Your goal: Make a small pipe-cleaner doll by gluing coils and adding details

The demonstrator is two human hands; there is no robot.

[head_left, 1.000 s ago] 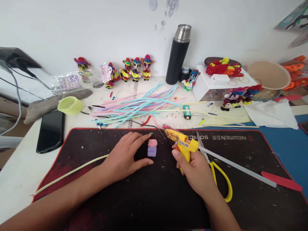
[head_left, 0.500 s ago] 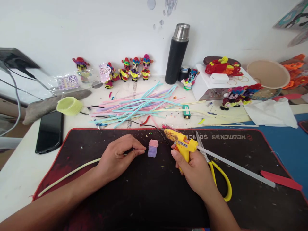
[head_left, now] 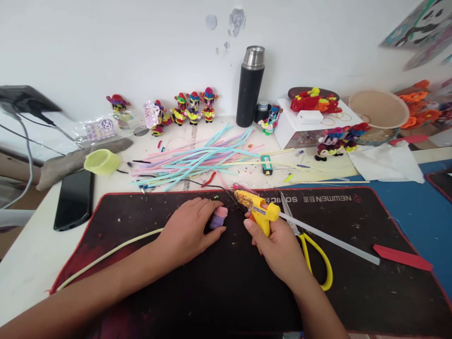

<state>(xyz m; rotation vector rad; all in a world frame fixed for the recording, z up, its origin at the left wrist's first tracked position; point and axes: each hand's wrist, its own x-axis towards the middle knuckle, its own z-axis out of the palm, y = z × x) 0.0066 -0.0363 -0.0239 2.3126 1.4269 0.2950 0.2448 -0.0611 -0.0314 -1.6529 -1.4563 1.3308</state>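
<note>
A small ribbed block [head_left: 219, 218], pink at the top and purple below, seemingly made of fuzzy pipe cleaner, is on the dark desk mat. Thumb and forefinger of my left hand [head_left: 190, 226] close around its two ends. My right hand [head_left: 277, 240] grips a yellow hot glue gun [head_left: 261, 214], with its nozzle pointing up and left. A long translucent glue stick [head_left: 332, 239] juts from the back of the gun. Beside my right hand lie scissors with yellow handles [head_left: 328, 268]. A pale yellow pipe cleaner [head_left: 109, 256] runs under my left forearm.
Pastel pipe cleaners [head_left: 197, 157] are piled behind the mat [head_left: 212, 292]. A black flask [head_left: 250, 89], small figures [head_left: 194, 108] and a white box [head_left: 300, 129] stand along the wall. A phone [head_left: 73, 200] lies left, a red strip [head_left: 402, 258] right.
My left hand has moved from beside the pink and purple block to around it, fingers parting and closing on its ends. The block now tilts slightly. The view has shifted a little.
</note>
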